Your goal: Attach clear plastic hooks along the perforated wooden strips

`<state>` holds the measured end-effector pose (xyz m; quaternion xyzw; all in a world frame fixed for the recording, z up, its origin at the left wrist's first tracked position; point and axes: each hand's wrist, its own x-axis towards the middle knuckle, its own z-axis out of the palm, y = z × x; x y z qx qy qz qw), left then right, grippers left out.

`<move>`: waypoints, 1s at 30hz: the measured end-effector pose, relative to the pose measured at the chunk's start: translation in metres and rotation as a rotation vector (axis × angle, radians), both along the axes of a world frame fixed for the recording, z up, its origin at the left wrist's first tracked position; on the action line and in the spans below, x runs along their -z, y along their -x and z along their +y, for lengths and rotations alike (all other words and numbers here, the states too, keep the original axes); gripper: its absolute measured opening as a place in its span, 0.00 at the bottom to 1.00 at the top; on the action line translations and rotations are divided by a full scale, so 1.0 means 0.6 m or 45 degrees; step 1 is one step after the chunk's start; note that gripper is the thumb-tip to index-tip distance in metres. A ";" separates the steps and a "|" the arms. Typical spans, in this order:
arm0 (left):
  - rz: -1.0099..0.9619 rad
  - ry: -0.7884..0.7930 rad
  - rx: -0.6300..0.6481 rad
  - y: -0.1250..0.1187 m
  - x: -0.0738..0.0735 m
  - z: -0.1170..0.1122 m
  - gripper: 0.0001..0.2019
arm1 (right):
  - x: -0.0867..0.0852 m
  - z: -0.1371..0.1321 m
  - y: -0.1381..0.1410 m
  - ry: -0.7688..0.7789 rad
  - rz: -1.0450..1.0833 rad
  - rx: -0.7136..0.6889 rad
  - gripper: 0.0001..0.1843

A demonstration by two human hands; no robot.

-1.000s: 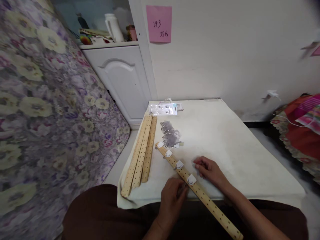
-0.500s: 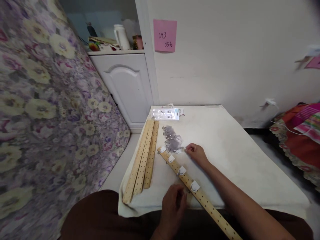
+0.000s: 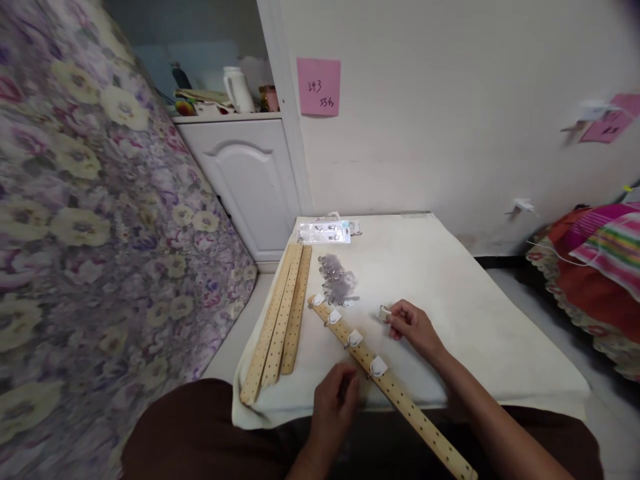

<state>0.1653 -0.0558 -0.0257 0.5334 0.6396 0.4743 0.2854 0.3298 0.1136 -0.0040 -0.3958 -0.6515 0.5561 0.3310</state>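
Observation:
My right hand (image 3: 413, 327) pinches a small white card (image 3: 384, 313) with a metallic bit at its top, held above the cloth. Beside the lower part of a long wooden strip with rows of holes (image 3: 400, 397) is my left hand (image 3: 336, 397), its fingers curled closed; what they hold, if anything, is hidden. Several white tags, one of them a square tag (image 3: 379, 365), sit along the strip's upper half, each with a small ring or clip. Left of the right hand lies a pile of small clear plastic packets (image 3: 337, 280) with metal pieces.
Three more perforated wooden strips (image 3: 277, 320) lie side by side on the left of the cloth-covered table (image 3: 450, 280). Flat clear packaging (image 3: 324, 231) rests at the far edge. A floral curtain (image 3: 125, 220) hangs to the left; a white cabinet (image 3: 250, 173) stands behind.
My right hand has moved away from the packet pile, to the right and toward me, with the small white card in its fingers. My left hand stays by the strip. The view has shifted slightly.

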 end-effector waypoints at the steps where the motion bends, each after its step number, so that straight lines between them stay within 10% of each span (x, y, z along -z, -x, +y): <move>1: -0.053 0.014 0.001 0.000 -0.005 -0.001 0.10 | -0.012 -0.015 -0.009 -0.171 -0.038 -0.016 0.09; 6: -0.425 0.091 0.065 -0.017 -0.044 -0.011 0.11 | -0.069 -0.084 -0.047 -0.821 -0.236 -0.324 0.04; 16: -1.176 0.161 0.157 -0.064 -0.076 -0.011 0.12 | -0.073 -0.140 -0.084 -1.094 -0.320 -0.570 0.11; 22: -1.123 0.195 0.124 -0.071 -0.073 -0.017 0.10 | -0.054 -0.163 -0.085 -0.860 -0.113 -0.494 0.10; 30: -0.928 0.126 0.049 -0.084 -0.057 -0.026 0.08 | -0.050 -0.196 -0.088 0.176 0.121 -0.314 0.11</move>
